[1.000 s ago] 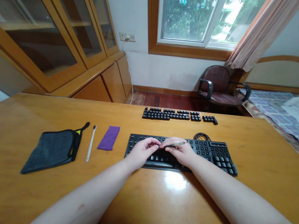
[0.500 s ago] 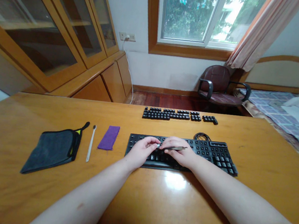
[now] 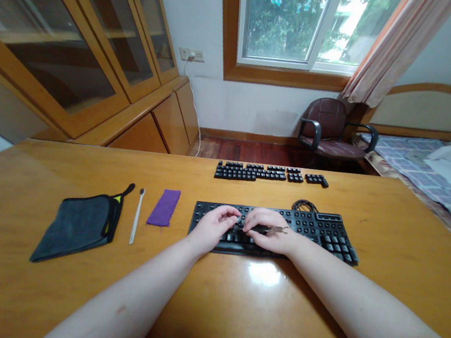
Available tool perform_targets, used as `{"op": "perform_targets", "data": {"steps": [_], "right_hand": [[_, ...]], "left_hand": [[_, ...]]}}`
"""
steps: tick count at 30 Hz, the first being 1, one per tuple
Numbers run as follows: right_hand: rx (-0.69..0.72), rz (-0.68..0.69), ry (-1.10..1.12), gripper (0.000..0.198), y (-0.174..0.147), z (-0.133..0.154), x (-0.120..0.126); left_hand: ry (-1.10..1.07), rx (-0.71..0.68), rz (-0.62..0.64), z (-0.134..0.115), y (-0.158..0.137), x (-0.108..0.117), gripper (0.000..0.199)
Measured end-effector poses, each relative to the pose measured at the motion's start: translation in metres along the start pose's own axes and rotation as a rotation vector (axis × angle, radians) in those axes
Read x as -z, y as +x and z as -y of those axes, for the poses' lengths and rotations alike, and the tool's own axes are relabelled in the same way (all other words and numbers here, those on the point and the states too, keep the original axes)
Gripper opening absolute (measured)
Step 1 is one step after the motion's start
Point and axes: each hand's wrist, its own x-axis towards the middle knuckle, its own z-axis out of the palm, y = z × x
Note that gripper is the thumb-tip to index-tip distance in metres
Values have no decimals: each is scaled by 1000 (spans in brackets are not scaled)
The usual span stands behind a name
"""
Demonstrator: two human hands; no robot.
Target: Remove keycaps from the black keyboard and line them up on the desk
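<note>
A black keyboard [image 3: 308,228] lies on the wooden desk under both hands. Keycaps sit on its number pad and lower rows, while many upper positions show bare switches. My left hand [image 3: 211,229] rests over its left part with thumb and forefinger pinched; what they hold, if anything, is too small to make out. Just to the right, my right hand [image 3: 269,229] has its fingers closed on a slim dark metal tool [image 3: 276,230], which looks like tweezers. Its tip is hidden between the hands. Loose black keycaps [image 3: 235,173] stand in rows near the desk's far edge.
Left of the keyboard lie a purple cloth [image 3: 164,208], a white toothbrush [image 3: 135,221] and a folded grey cloth [image 3: 81,223] on the desk [image 3: 209,308]. A coiled black cable [image 3: 305,206] sits behind the keyboard. Beyond the desk stands a chair [image 3: 332,127].
The tool in my right hand has turned slightly and sits a little lower. My fingertips have drawn apart a bit, and the small light spot between them no longer shows.
</note>
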Motion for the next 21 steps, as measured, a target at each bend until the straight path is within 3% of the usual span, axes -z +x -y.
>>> {"op": "perform_targets", "data": {"steps": [5, 8, 11, 14, 16, 21], "right_hand": [[12, 79, -19, 18, 0, 2, 0], [-1, -40, -80, 32, -2, -1, 1], [-27, -146, -217, 33, -5, -5, 3], [-75, -79, -468, 24, -7, -4, 2], [-109, -27, -603, 29, -6, -4, 1], [-111, 80, -674, 25, -7, -6, -5]], "left_hand": [[-30, -14, -45, 1, 0, 0, 18], [-80, -4, -41, 1, 1, -1, 18], [-121, 22, -52, 2, 2, 0, 19], [-148, 26, -60, 1, 1, 0, 21], [-159, 23, -45, 0, 1, 0, 22], [-136, 18, -8, -2, -1, -4, 24]]}}
